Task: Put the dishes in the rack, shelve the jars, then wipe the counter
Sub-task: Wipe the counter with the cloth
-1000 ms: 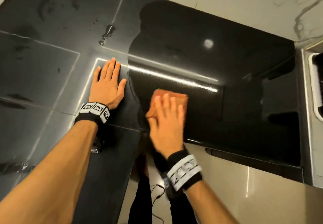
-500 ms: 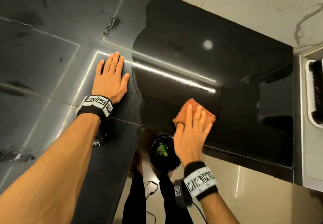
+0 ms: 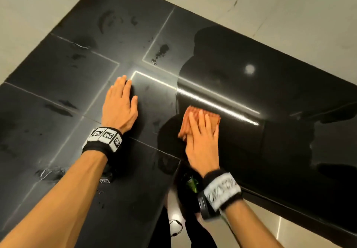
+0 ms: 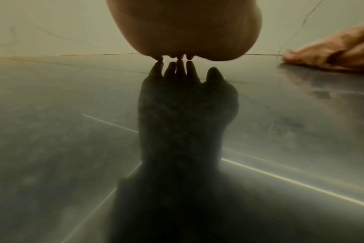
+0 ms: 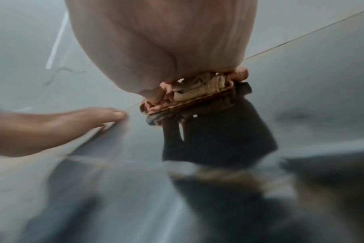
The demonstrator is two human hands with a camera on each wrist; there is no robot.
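On my feed, the right hand (image 3: 202, 143) presses an orange cloth (image 3: 201, 115) flat against the glossy black counter (image 3: 270, 151) near its front edge, fingers straight on top of the fabric. The left hand (image 3: 119, 106) lies palm-down just beside it on the dark counter tiles, fingers extended and together, holding nothing. Wet smears (image 3: 161, 52) mark the tiles beyond.

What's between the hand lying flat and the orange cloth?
Only bare black counter, with faint smudges, lies between the left hand and the orange cloth, seen from the head view.
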